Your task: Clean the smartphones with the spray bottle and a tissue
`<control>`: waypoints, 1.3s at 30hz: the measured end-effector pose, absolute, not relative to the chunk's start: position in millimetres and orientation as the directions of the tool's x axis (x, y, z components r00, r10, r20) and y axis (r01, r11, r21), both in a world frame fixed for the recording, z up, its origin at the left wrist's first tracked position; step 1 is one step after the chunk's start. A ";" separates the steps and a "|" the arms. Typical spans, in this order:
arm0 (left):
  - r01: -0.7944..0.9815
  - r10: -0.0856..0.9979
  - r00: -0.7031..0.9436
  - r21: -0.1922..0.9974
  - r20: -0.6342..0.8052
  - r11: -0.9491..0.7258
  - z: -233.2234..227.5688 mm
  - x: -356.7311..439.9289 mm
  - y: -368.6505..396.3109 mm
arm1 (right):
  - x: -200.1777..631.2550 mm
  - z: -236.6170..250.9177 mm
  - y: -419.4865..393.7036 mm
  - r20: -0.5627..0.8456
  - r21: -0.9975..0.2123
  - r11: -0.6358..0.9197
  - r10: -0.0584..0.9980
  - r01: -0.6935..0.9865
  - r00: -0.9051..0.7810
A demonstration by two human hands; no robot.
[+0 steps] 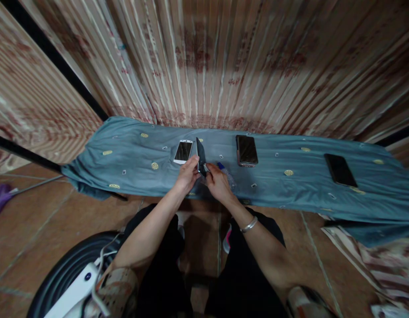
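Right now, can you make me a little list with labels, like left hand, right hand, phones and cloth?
Left hand: hand grips a dark phone, tilted up
Right hand: hand at that phone's lower end; its grip is hard to tell
Left of dark phone: white phone, lying flat
Right of dark phone: black phone, then end phone, both lying flat
By right hand: clear thing with a blue part, partly hidden
Under phones: blue cloth
Behind: striped curtain
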State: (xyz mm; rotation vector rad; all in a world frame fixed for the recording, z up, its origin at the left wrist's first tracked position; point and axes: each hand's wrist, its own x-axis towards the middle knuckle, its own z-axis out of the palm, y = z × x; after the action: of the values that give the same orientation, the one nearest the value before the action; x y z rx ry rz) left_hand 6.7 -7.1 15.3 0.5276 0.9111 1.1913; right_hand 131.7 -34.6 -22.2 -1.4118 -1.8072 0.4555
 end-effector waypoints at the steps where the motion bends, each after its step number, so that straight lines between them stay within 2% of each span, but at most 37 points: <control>1: -0.560 0.943 0.090 0.767 -0.321 0.314 15.4 6.7 -7.0 | 132.0 -21.2 -35.2 0.358 -0.693 0.322 0.930 0.645 -0.080; 16: -0.600 0.930 0.046 0.734 -0.364 0.317 21.4 7.9 -5.0 | 131.5 0.1 -49.8 0.443 -0.726 0.433 0.889 0.533 -0.118; 32: -0.598 0.919 0.072 0.721 -0.388 0.351 23.2 7.0 -3.7 | 140.0 -18.6 -42.8 0.438 -0.613 0.443 0.880 0.654 -0.186; 39: -0.573 0.921 0.085 0.737 -0.381 0.358 22.3 8.1 -3.7 | 156.5 -20.5 -38.6 0.362 -0.603 0.378 0.914 0.702 -0.181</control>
State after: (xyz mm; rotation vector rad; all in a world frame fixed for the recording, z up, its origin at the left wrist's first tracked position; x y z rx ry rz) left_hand 8.1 -3.7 22.3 0.4568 0.9390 1.1732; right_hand 156.5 -38.6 -20.5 -1.3906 -1.9524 0.3936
